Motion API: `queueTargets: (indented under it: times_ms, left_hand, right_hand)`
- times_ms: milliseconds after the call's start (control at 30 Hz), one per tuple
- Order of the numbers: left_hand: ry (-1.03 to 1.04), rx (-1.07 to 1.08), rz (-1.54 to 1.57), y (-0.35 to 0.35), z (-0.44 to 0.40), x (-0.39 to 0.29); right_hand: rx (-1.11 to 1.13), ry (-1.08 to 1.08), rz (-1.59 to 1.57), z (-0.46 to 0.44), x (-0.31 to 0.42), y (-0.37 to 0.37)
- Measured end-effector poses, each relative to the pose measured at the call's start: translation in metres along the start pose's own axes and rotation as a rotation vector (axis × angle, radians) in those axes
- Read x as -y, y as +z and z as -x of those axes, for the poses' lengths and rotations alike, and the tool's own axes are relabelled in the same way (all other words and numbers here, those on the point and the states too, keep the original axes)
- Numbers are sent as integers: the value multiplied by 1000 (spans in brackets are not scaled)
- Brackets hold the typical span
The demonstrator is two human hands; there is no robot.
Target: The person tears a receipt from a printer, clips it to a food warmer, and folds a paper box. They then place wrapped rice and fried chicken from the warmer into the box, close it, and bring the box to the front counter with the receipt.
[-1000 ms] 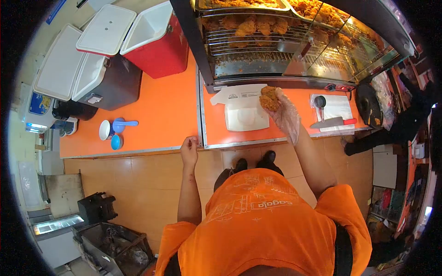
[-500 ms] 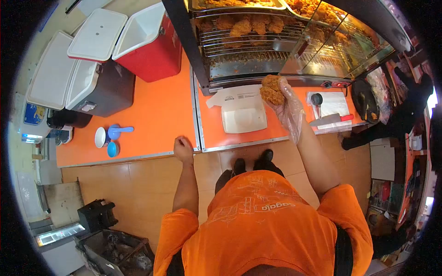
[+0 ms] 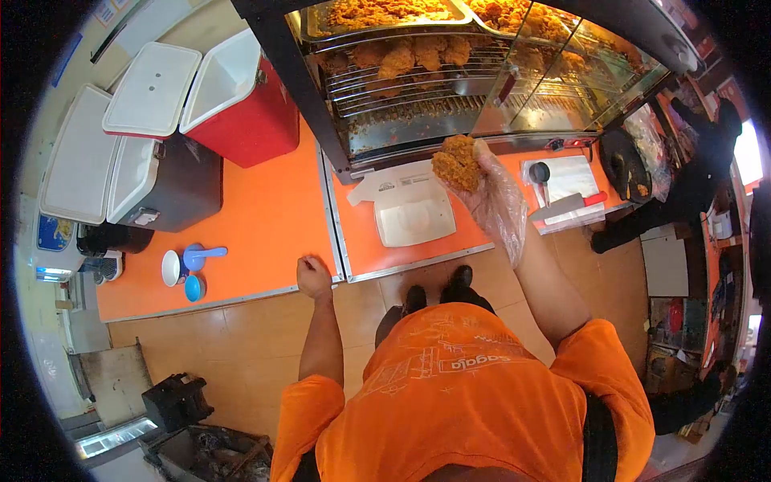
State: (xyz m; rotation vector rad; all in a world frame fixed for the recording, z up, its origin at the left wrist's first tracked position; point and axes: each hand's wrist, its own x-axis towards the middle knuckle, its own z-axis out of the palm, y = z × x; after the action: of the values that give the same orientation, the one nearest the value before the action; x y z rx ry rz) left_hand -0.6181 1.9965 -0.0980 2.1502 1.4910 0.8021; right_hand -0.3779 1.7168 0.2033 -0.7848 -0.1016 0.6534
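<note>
My right hand (image 3: 488, 193), in a clear plastic glove, grips a piece of fried chicken (image 3: 458, 163) above the counter's back part. Just left of it lies an unfolded white food box (image 3: 414, 222), its lid flap toward the display cabinet. My left hand (image 3: 314, 277) is bare and curled at the counter's front edge, near the metal seam, with nothing visible in it. Behind the box stands the lit glass cabinet (image 3: 418, 84) with chicken on its racks.
At left are a red cooler (image 3: 253, 120), a grey cooler (image 3: 181, 181), a white cup (image 3: 171, 267), a blue scoop (image 3: 195, 255) and a blue bowl (image 3: 194, 288). A knife (image 3: 562, 206) lies at right, near another person's dark-sleeved arm (image 3: 642, 222).
The view has shifted, moving the cabinet and coolers leftward in the frame. My right hand still grips the chicken, now tilted differently. My left hand's fingers look more curled in.
</note>
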Motion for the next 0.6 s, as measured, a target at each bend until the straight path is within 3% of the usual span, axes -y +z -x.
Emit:
queueTargets:
  times_ms: [67,167,300,367,400,467,600]
  left_hand:
    - [15,-13,-25,0,-1,1]
    - [3,3,-49,-2,-3,-4]
    - [-115,8,-55,-5,-2,-16]
    - [-117,-14,-21,-5,-3,-16]
    - [-123,-5,-44,-3,-4,-15]
    - [-128,5,-67,-1,-4,-14]
    - [-65,-55,-64,2,-2,-11]
  right_hand:
    - [33,83,-139,3,7,9]
    - [156,58,-132,-3,-4,-1]
    - [114,32,-13,-5,-15,7]
    - [-57,-208,299,-2,-22,13]
    - [-56,-206,300,-8,-27,7]
    - [-6,-701,738,-20,-41,-8]
    - [118,-815,798,-20,-42,-12]
